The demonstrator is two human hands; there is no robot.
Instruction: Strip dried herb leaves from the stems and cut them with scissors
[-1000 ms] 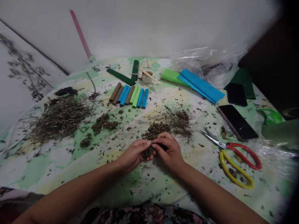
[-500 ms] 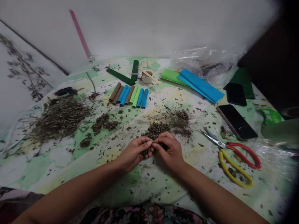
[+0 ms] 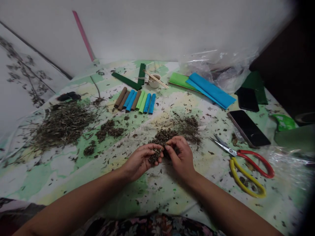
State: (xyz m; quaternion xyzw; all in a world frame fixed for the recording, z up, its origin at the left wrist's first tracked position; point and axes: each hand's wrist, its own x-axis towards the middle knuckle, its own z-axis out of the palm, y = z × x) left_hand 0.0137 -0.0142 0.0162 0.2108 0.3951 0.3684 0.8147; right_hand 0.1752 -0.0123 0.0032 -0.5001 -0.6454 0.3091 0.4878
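Observation:
In the middle of the head view, my left hand (image 3: pixel 141 160) cups a clump of dried leaves (image 3: pixel 155 157) in its curled fingers. Close beside it on the right, my right hand (image 3: pixel 180 155) has thumb and forefinger pinched together by the clump; whatever is between those fingertips is too small to make out. Just beyond both hands lies a pile of crumbled dried leaves (image 3: pixel 165 135), with finer dark crumbs (image 3: pixel 190 127) spread to its right. Smaller heaps of crumbled leaf (image 3: pixel 108 130) sit to the left.
A large heap of dried stalks (image 3: pixel 64 124) lies left. Several brown, blue and green paper rolls (image 3: pixel 135 101) stand in a row near a small cup (image 3: pixel 154 81) with chopsticks. Blue folded paper (image 3: pixel 211 90), phones (image 3: pixel 249 127) and red-and-yellow-handled scissors (image 3: pixel 232 152) are on the right.
My hands, whose fingertips met before, have drawn slightly apart. My left thumb has lifted back, showing more of the leaf clump in that hand.

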